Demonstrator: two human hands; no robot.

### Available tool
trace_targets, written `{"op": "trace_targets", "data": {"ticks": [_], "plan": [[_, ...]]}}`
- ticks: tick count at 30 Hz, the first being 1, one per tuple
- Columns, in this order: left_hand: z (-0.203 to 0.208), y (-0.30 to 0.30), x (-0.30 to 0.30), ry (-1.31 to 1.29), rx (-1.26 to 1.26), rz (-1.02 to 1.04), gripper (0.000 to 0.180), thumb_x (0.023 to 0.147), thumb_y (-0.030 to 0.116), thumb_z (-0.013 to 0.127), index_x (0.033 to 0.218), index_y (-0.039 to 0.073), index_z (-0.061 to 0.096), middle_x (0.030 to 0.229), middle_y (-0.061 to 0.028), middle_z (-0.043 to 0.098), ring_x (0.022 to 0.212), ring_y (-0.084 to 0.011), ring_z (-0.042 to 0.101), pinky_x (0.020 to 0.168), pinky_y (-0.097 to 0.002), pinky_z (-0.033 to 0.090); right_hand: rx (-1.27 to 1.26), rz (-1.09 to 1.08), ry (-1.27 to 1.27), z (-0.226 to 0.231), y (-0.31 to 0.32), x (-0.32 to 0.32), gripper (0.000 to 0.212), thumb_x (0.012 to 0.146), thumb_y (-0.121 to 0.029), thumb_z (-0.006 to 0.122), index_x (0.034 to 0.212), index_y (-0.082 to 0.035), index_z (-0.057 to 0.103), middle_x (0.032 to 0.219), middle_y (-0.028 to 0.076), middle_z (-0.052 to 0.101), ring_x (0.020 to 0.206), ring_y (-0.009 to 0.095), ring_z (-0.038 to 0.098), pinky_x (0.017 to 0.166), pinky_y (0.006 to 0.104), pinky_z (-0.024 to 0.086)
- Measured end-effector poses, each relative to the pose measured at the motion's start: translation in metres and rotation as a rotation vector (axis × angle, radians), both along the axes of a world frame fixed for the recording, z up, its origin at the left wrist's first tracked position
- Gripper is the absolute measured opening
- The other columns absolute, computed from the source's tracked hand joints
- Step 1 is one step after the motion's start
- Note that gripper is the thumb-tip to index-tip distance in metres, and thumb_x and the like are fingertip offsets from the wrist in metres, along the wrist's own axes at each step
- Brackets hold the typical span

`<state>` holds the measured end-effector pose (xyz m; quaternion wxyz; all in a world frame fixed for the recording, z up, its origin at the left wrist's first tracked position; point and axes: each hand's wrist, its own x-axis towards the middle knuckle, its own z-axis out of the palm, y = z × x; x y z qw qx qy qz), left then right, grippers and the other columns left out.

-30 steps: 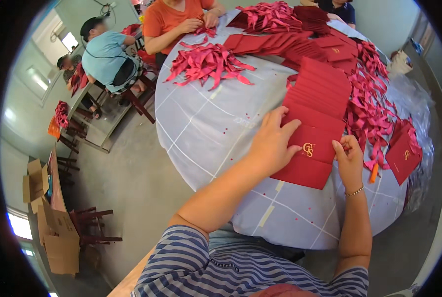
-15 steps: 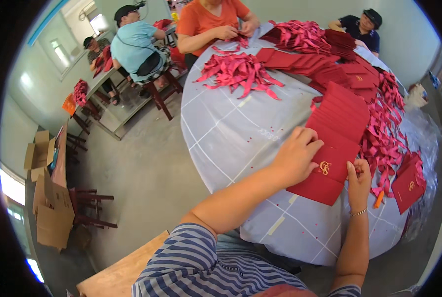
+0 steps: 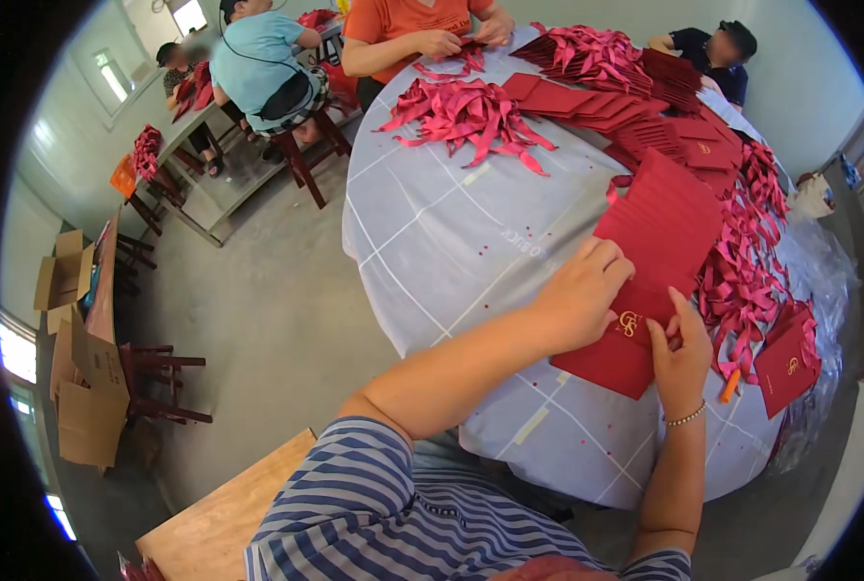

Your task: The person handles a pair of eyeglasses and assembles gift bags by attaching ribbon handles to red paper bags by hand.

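A flat red packet (image 3: 600,368) with a gold emblem lies slantwise near the front of the round table. It overlaps the lower end of a fanned stack of red packets (image 3: 666,208). My left hand (image 3: 587,290) bends over its upper left side, fingers curled and pressed together on it; the fingertips are partly hidden. At its right edge is my right hand (image 3: 682,353), thumb and forefinger apart, the thumb touching the packet beside the emblem. A pink ribbon loop (image 3: 618,186) sticks out at the stack's upper left.
Pink ribbons lie heaped at the far left (image 3: 470,121) and along the right (image 3: 746,271). More red packets (image 3: 587,107) cover the back. An orange tool (image 3: 730,386) lies at right, near clear plastic film (image 3: 819,320). Co-workers sit around; open cardboard boxes (image 3: 91,387) stand at left.
My right hand has moved up and left along the packet's edge, and its thumb and forefinger have spread apart. My left hand stays on the packet. The whole view has shifted slightly.
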<state>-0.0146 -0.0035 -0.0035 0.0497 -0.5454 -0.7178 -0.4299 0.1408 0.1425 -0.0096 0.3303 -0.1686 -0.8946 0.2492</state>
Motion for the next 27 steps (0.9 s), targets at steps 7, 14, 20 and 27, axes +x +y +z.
{"op": "trace_targets", "data": {"ticks": [7,14,20,27], "plan": [[0.001,-0.003,0.014,0.141,0.037,-0.143,0.049,0.063,0.007,0.081,0.106,0.008,0.058,0.109,-0.0093,0.057,0.114,-0.0315,0.049,0.105,-0.0531,0.034,0.052,0.097,-0.092,0.002,-0.023,0.005,0.036,0.084,-0.005,0.071,0.118,-0.002,0.061,0.067,0.008,0.054,0.058,0.021,0.053,0.055,0.0333,0.043],[0.002,0.001,0.003,0.079,-0.134,-0.152,0.04,0.067,0.015,0.079,0.104,0.009,0.065,0.101,-0.0083,0.064,0.105,-0.0293,0.058,0.093,-0.0479,0.042,-0.029,0.051,-0.02,0.001,-0.015,0.004,0.029,0.084,-0.007,0.074,0.108,-0.003,0.058,0.063,0.008,0.055,0.057,0.018,0.057,0.053,0.0304,0.045],[-0.002,0.005,-0.014,-0.462,-0.158,-0.256,0.026,0.078,0.003,0.076,0.101,-0.001,0.066,0.096,-0.0066,0.066,0.088,-0.0151,0.061,0.078,-0.0273,0.049,-0.908,0.4,0.153,0.0,0.007,0.002,0.045,0.089,0.001,0.067,0.13,-0.002,0.049,0.081,0.0,0.062,0.076,0.01,0.063,0.076,0.0224,0.054],[-0.001,0.001,-0.014,-0.906,-0.319,-0.395,0.027,0.088,-0.004,0.062,0.115,0.0,0.065,0.098,0.0037,0.064,0.084,-0.0032,0.055,0.074,-0.0192,0.044,-0.834,0.308,-0.036,0.013,0.006,0.02,0.019,0.095,-0.007,0.062,0.112,0.001,0.066,0.081,0.001,0.066,0.068,0.005,0.058,0.064,0.0205,0.049]]}}
